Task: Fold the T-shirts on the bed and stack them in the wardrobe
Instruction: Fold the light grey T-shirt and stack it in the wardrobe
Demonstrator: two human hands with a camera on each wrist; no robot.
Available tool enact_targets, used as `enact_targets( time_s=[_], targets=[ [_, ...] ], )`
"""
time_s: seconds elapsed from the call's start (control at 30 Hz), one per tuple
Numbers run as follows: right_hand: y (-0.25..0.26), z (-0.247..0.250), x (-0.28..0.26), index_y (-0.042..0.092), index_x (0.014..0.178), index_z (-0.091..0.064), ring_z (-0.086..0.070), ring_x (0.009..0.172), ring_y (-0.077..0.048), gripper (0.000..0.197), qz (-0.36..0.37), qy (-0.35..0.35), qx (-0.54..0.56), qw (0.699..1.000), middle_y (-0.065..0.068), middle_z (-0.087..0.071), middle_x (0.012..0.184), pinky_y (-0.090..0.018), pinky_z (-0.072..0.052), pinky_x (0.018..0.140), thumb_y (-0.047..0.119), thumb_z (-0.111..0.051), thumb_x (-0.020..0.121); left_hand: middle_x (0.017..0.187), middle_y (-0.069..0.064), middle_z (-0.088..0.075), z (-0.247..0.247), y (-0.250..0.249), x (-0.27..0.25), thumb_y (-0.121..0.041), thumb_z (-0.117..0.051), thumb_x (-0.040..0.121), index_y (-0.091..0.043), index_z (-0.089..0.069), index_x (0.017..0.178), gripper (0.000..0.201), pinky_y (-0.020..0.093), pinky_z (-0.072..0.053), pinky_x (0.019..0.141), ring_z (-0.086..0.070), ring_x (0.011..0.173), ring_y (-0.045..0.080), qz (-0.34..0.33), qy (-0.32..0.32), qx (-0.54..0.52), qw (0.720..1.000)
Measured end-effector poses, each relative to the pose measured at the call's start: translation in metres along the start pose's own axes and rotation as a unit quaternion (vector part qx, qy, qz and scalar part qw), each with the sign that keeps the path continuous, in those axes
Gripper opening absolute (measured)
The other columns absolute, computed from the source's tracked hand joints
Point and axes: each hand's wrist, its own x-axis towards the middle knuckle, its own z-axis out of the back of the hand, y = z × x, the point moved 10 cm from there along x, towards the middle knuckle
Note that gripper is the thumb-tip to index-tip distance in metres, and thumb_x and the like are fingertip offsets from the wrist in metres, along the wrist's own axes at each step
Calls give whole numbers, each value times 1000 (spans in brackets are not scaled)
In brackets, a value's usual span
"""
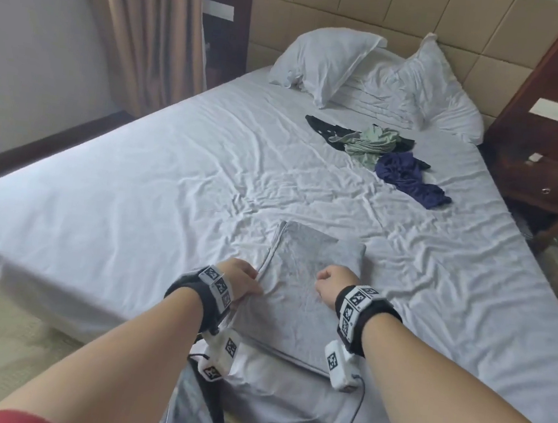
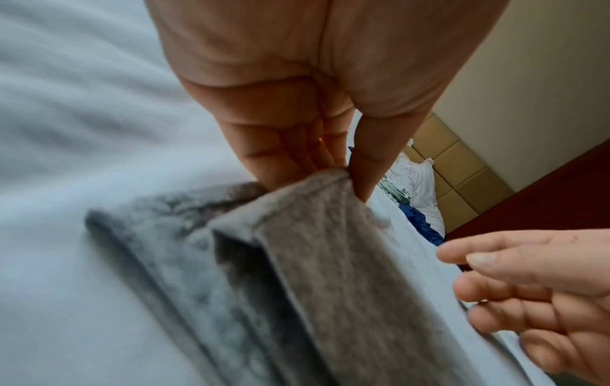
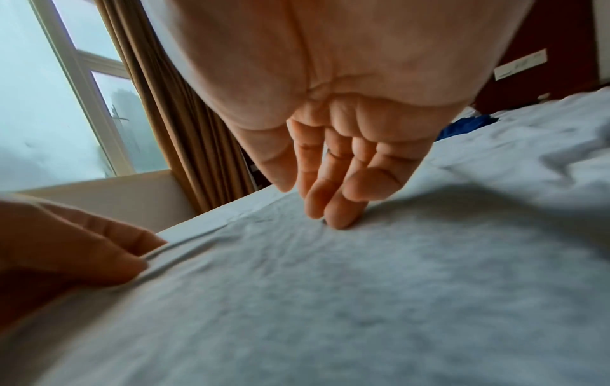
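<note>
Fingers (image 2: 358,180) of our left hand (image 1: 242,278) pinch the grey T-shirt's (image 1: 300,292) left edge on the bed (image 1: 136,175); our right hand (image 1: 330,282) presses it, loosely extended. Lifting 1-sidedly could spill the folds.

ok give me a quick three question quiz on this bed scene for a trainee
1. True or false: the left hand pinches the edge of the grey T-shirt.
2. Multiple choice: the right hand is A) lifting a pillow B) touching the grey T-shirt with its fingers C) holding the navy garment.
3. Fill in: the unfolded pile lies near the ____ at the head of the bed.

Key: 1 true. 2 B. 3 pillows.
</note>
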Motion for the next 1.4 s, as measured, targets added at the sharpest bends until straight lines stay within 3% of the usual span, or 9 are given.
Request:
enact_targets(
  time_s=[0.2, 0.33, 0.47, 0.6, 0.7, 0.83, 0.97, 1.1, 1.4],
  targets=[
    [-19, -11, 12, 12, 105, -72, -70, 97, -32, 19, -4, 62, -48, 997, -13, -73, 101, -33, -56, 81, 18, -68, 88, 102, 7, -73, 5, 11, 0, -9, -75, 87, -18, -72, 112, 27, 48, -61, 90, -73, 97, 27, 30, 21, -25, 999],
    [-33, -7, 14, 16, 92, -68, -62, 56, -25, 8, -17, 47, 10, 999, -12, -71, 76, -27, -48, 51, 13, -60, 91, 100, 3, -73, 23, 8, 10, -15, -75, 89, -16, -76, 107, 18, 37, -58, 87, -72, 98, 24, 22, -26, 31, 999],
    [-54, 34, 38, 10, 82, -68, -72, 71, -33, 20, -40, -60, 52, 996, -10, -73, 75, -44, -62, 70, 21, -51, 88, 92, 5, -73, 40, -21, 28, -24, -70, 95, -18, -73, 98, 7, 31, -58, 75, -68, 82, 21, -19, -69, 11, 997],
    [-78, 39, 58, 11, 88, -67, -72, 68, -26, 17, -61, -30, 119, 991, -7, -73, 78, -30, -51, 51, 20, -55, 95, 91, 6, -68, 38, -64, 62, -15, -63, 98, -15, -74, 96, 11, 27, -54, 65, -60, 74, 18, -55, -90, -2, 994],
    [-93, 40, 81, 7, 90, -67, -66, 58, -22, 26, -77, -19, 149, 986, -11, -74, 79, -27, -46, 48, 29, -56, 98, 85, 1, -65, 32, -93, 95, -15, -66, 96, -19, -74, 94, 10, 33, -59, 84, -61, 79, 19, -69, -95, 24, 993],
    [-89, 60, 124, 1, 80, -65, -68, 59, -30, 53, -65, -56, 122, 989, -16, -72, 73, -37, -56, 56, 50, -51, 96, 110, 2, -68, 20, -113, 134, -25, -67, 93, -29, -71, 111, 19, 42, -59, 93, -65, 96, 23, -43, -67, 60, 995],
    [-99, 45, 163, 5, 99, -70, -69, 93, -32, 67, -73, 15, 76, 994, -12, -73, 98, -39, -54, 87, 67, -48, 90, 130, -2, -57, -1, -110, 156, -30, -67, 97, -33, -54, 142, 47, 25, -47, 61, -55, 99, 19, -7, -5, 1, 1000],
    [-123, 13, 192, 9, 125, -69, -65, 105, -23, 95, -79, 72, 173, 979, -2, -71, 117, -41, -46, 110, 83, -67, 65, 115, -8, -61, -2, -101, 170, -36, -73, 93, -29, -64, 131, 39, 23, -43, 57, -56, 84, 9, -3, -9, -20, 1000],
    [-107, 14, 178, 17, 120, -69, -63, 113, -25, 47, -59, 62, 84, 993, -5, -69, 123, -28, -45, 95, 56, -57, 97, 72, -2, -60, 3, -84, 185, -26, -82, 85, -30, -70, 71, 19, 29, -36, 56, -47, 57, 19, -23, 22, -171, 985]
  ],
)
